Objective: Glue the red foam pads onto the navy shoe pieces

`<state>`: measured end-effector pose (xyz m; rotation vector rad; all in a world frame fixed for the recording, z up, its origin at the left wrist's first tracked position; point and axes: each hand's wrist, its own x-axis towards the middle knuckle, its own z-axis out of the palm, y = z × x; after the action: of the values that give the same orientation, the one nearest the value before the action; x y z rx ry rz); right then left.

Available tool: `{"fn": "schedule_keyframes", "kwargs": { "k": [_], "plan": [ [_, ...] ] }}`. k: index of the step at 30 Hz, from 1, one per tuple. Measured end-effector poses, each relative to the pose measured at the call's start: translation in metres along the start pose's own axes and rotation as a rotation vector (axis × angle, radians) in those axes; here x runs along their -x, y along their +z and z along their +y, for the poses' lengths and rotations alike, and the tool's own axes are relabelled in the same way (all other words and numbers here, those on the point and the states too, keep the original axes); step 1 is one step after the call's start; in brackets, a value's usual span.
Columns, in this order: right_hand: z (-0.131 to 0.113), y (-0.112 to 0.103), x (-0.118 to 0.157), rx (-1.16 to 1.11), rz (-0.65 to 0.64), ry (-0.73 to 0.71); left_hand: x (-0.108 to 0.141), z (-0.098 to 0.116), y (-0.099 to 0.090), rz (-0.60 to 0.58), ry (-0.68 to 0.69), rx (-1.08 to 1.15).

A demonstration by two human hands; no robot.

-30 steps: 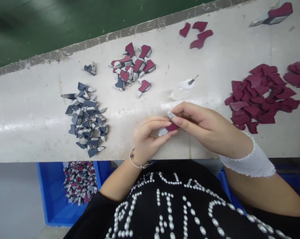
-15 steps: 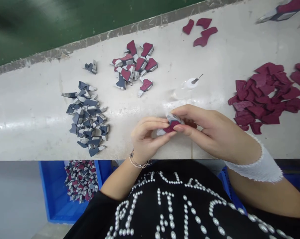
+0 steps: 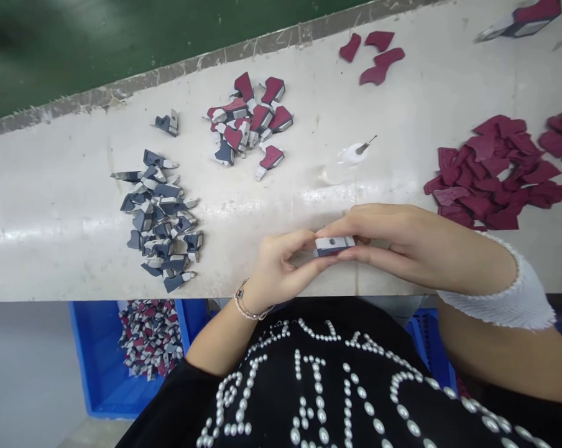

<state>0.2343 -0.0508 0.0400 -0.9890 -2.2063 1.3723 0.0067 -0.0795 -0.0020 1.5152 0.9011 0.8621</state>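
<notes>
Near the table's front edge, my left hand (image 3: 285,264) and my right hand (image 3: 393,242) pinch one small plastic part (image 3: 333,244) between them. Its pale grey side with a round hole faces up, over a dark blue-grey layer; a trace of maroon shows at the lower edge. Fingertips hide both of its ends. Beyond my hands lies a heap of grey and blue parts with maroon pieces on them (image 3: 262,118). Off to the left is a pile of grey and blue parts without maroon (image 3: 162,218). Flat maroon pieces (image 3: 500,168) are heaped to the right.
A blue bin (image 3: 87,373) full of mixed parts sits below the table's left front. A small white dish with a thin dark-tipped tool (image 3: 365,145) stands beyond my hands. Several maroon pieces (image 3: 381,41) and a larger maroon-topped object (image 3: 528,22) lie along the back.
The part has been turned in my hands, so its holed grey side now faces up instead of its maroon face. My right forearm has shifted slightly right.
</notes>
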Motion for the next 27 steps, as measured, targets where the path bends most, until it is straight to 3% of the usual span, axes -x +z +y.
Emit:
{"fn": "schedule_keyframes", "kwargs": {
  "k": [6, 11, 17, 20, 27],
  "plan": [
    [-0.002, 0.001, 0.001, -0.097, -0.022, 0.008, 0.004, -0.003, 0.006, -0.014, -0.153, 0.241],
    [-0.009, 0.011, -0.002, 0.013, 0.058, 0.019, 0.004, -0.002, 0.005, 0.015, -0.13, 0.03],
    [-0.007, 0.013, -0.003, -0.038, 0.012, -0.09, 0.004, 0.01, -0.002, -0.206, -0.154, 0.088],
    [-0.007, 0.011, -0.002, -0.106, -0.001, -0.124, 0.007, 0.012, -0.002, -0.227, -0.132, 0.116],
    [-0.013, 0.009, 0.004, -0.227, -0.104, 0.061, 0.01, 0.015, 0.002, -0.235, -0.163, 0.195]
  ]
}}
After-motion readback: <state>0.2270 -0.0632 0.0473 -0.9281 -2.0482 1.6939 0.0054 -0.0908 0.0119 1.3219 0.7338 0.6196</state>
